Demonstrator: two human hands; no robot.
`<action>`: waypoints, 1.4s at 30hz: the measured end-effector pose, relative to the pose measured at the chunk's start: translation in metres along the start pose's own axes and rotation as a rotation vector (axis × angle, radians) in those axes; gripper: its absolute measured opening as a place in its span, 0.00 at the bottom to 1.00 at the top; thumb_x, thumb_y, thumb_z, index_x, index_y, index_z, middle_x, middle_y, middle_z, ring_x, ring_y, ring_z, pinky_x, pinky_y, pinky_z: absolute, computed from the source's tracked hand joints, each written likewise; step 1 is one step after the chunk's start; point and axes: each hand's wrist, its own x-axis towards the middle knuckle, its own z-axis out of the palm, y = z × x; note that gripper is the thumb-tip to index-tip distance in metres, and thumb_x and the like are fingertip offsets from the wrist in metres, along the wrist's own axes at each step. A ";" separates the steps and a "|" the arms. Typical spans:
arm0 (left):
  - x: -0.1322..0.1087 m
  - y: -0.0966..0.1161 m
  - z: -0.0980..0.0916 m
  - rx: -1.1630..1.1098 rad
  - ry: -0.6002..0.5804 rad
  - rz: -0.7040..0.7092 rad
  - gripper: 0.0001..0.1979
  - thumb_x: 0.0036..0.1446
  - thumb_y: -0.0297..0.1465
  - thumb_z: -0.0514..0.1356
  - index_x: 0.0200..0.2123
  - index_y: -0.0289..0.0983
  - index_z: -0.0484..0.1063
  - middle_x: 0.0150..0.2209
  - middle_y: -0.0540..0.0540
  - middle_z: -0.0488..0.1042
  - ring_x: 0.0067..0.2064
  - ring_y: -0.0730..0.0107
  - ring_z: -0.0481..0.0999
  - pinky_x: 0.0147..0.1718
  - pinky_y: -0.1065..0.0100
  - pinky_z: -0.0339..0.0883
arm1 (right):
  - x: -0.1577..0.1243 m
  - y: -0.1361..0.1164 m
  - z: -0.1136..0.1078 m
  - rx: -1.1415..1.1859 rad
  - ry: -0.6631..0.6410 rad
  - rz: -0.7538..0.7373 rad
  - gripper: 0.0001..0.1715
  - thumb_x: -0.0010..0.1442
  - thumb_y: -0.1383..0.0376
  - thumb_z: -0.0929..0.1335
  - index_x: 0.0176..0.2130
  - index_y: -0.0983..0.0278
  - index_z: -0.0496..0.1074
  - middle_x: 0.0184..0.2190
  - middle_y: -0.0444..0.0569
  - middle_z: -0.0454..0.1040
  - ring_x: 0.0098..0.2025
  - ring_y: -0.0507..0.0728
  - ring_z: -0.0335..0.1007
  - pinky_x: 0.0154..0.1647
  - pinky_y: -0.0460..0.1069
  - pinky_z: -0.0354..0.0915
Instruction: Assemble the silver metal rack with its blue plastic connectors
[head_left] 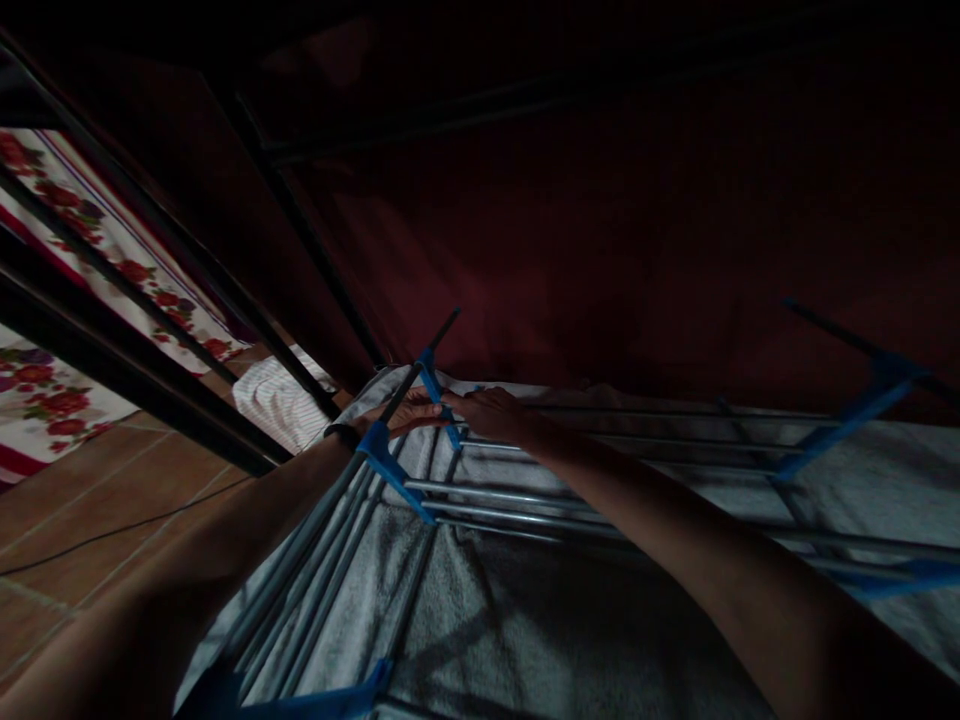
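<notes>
A drying rack made of metal rods (525, 497) and blue plastic brackets (397, 470) lies on grey cloth. My left hand (411, 412), with a dark band at the wrist, reaches behind a slanted post of the rack. Its fingers hold the small blue bracket (453, 430) at the far corner. From the other side, my right hand (486, 410) has its bent fingers closed at this same bracket. The exact contact of the fingertips is too dark to make out. Another blue bracket (847, 430) joins rods at the right.
Dark red fabric (600, 250) hangs behind the rack. Dark metal bars (135, 370) cross the left side, with floral cloth (67, 400) beyond them. A striped white cloth (277, 400) and a thin cable (127, 525) lie on the tiled floor (82, 510).
</notes>
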 end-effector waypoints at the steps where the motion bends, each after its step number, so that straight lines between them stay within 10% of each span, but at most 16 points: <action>1: 0.002 -0.002 -0.003 -0.018 -0.012 0.009 0.23 0.42 0.34 0.77 0.42 0.35 0.78 0.45 0.40 0.81 0.54 0.50 0.76 0.55 0.50 0.69 | 0.001 0.000 -0.001 0.009 -0.006 -0.003 0.25 0.72 0.65 0.54 0.65 0.57 0.58 0.49 0.52 0.79 0.49 0.61 0.77 0.46 0.53 0.69; 16: 0.004 -0.007 0.001 -0.090 0.071 0.040 0.23 0.37 0.36 0.79 0.39 0.37 0.81 0.43 0.39 0.82 0.50 0.49 0.79 0.51 0.49 0.73 | 0.013 -0.015 0.001 -0.014 0.025 0.051 0.18 0.70 0.66 0.58 0.56 0.68 0.64 0.56 0.62 0.71 0.51 0.62 0.75 0.48 0.56 0.72; 39: 0.014 -0.005 -0.004 0.038 0.142 -0.067 0.19 0.37 0.49 0.75 0.33 0.51 0.80 0.40 0.57 0.83 0.57 0.52 0.75 0.49 0.54 0.76 | 0.036 0.002 0.010 0.160 0.143 0.029 0.12 0.69 0.57 0.64 0.47 0.60 0.68 0.50 0.48 0.77 0.51 0.57 0.76 0.46 0.49 0.72; 42: 0.011 -0.008 -0.015 0.040 0.299 -0.090 0.22 0.30 0.47 0.77 0.30 0.48 0.78 0.38 0.57 0.83 0.55 0.50 0.76 0.45 0.56 0.78 | 0.023 0.014 0.006 0.114 0.142 0.114 0.14 0.72 0.59 0.59 0.50 0.61 0.68 0.51 0.49 0.77 0.50 0.58 0.76 0.45 0.52 0.73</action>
